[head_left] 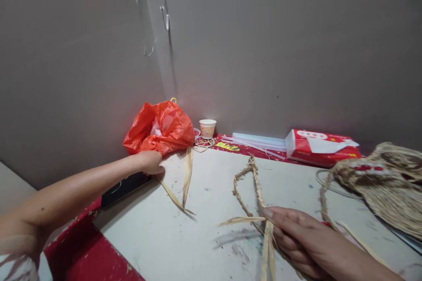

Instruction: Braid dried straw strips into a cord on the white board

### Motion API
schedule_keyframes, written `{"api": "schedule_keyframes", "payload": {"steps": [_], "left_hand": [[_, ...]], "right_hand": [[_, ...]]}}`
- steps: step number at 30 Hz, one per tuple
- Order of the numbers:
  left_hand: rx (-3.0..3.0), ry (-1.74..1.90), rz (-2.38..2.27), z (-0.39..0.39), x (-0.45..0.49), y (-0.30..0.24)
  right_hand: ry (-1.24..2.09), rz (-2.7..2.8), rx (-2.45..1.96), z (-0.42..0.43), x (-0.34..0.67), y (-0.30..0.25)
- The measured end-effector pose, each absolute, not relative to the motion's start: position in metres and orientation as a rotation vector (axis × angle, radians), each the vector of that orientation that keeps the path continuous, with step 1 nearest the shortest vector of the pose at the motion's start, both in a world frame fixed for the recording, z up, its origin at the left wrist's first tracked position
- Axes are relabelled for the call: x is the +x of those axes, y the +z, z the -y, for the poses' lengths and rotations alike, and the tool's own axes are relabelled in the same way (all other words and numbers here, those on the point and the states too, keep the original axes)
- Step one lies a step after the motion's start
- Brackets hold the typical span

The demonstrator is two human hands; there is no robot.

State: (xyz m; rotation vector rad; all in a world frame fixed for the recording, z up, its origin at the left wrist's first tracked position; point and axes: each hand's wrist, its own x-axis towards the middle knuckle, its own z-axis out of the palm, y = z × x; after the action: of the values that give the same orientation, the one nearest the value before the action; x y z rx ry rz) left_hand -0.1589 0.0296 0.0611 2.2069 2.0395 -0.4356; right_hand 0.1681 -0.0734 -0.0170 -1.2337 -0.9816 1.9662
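My right hand (296,237) is closed in a pinch on a braided straw cord (238,193), whose loop stands up from the white board (204,237). Loose pale strips of dried husk (268,250) stick out from the braid at my fingertips, to the left and downward. On the far left of the board, my left hand (151,162) has its fingers curled down at the end of another dried husk strip (173,195); its fingertips are partly hidden. A second dried strip (187,173) lies just right of that one, their lower ends meeting.
A red plastic bag (161,127) stands behind my left hand, with a paper cup (207,128) beside it. A dark flat device (125,189) lies under my left forearm. Back right are a tissue pack (323,147), pale plastic sticks (260,140) and a woven straw piece (385,184). Grey panels enclose the table.
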Motion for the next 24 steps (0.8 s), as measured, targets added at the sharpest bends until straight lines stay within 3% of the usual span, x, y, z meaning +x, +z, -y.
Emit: {"api": "schedule_keyframes", "payload": {"steps": [12,18,24], "left_hand": [[2.363,-0.069,-1.751,-0.006,-0.153,0.059],[1.599,0.404,-1.216,0.017,-0.123,0.071],[1.286,0.418,-1.016,0.029,-0.090,0.054]], "right_hand": [[1.944,1.045,-1.252,0.075,0.163,-0.007],[1.934,1.079,-1.175,0.073,0.165,-0.010],[1.944,1.139,-1.096,0.072,0.166,-0.009]]}}
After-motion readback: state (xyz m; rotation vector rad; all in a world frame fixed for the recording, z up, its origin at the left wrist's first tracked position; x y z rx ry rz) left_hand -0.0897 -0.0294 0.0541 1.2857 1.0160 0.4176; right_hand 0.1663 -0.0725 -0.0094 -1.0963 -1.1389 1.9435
